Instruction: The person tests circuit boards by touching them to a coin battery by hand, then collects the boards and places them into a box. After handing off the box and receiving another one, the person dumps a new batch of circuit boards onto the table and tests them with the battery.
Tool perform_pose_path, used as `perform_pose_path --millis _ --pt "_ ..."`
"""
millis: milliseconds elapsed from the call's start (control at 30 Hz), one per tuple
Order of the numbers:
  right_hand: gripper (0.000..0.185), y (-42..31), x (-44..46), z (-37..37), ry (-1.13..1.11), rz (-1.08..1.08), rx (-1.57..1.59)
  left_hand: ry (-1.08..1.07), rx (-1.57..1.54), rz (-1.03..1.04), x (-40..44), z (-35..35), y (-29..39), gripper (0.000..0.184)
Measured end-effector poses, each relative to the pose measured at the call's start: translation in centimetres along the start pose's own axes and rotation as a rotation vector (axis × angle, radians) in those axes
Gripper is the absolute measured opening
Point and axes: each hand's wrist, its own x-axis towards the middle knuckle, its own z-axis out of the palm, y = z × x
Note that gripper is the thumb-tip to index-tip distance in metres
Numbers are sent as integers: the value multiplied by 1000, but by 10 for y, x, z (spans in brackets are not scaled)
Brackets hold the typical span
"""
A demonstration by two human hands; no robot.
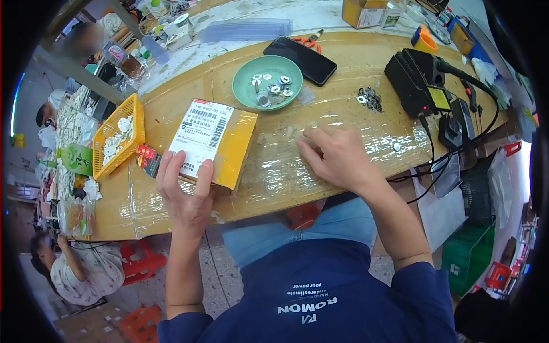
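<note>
My left hand (187,197) grips the near end of a yellow cardboard box (237,146), its fingers and thumb spread over the edge. A white shipping label (201,136) with barcodes covers much of the box's top. My right hand (334,153) rests on the table to the right of the box, fingers loosely bent, thumb apart from the index finger, nothing seen in it. Beyond the box stands a green plate (246,88) with several small white and metal pieces. A small red and black packet (148,160) lies beside my left hand.
A yellow basket (139,123) of white pieces stands at left. Behind the plate lie a black phone (300,60) and red-handled pliers (313,40). At right are a pile of dark bits (372,100), a black corded device (414,83) and cables. Another person (86,268) sits at lower left.
</note>
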Motion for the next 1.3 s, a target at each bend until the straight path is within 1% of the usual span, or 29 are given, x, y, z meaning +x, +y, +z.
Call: perform_pose_path --millis 67,133,233,400,567,800,867,933,1033,1100,1233,1300 --pt "16 1 -9 2 40 11 19 26 97 81 3 2 1 65" --pt "13 0 -15 0 131 15 94 26 126 107 6 6 2 63" --pt "12 3 -20 3 168 4 106 31 167 154 9 9 4 62" --pt "12 3 -22 4 148 -50 25 65 223 250 10 13 5 61" --pt "12 2 -23 6 141 -74 -27 83 314 352 19 11 4 56" --pt "10 3 -24 8 150 -77 -28 127 353 397 22 8 -12 53" --pt "10 3 -24 7 154 -75 -19 194 379 342 19 7 -21 51" --pt "10 2 -24 5 131 -62 -12 162 385 340 19 5 -23 51" --pt "10 3 -24 7 143 -65 -1 163 337 395 22 6 -31 50" --pt "9 3 -24 8 151 -68 4 214 358 337 19 5 -38 50" --pt "9 2 -23 6 153 -68 1 220 400 349 22 -1 -48 50" --pt "8 2 -22 5 157 -76 7 130 397 500 25 -6 -53 50"
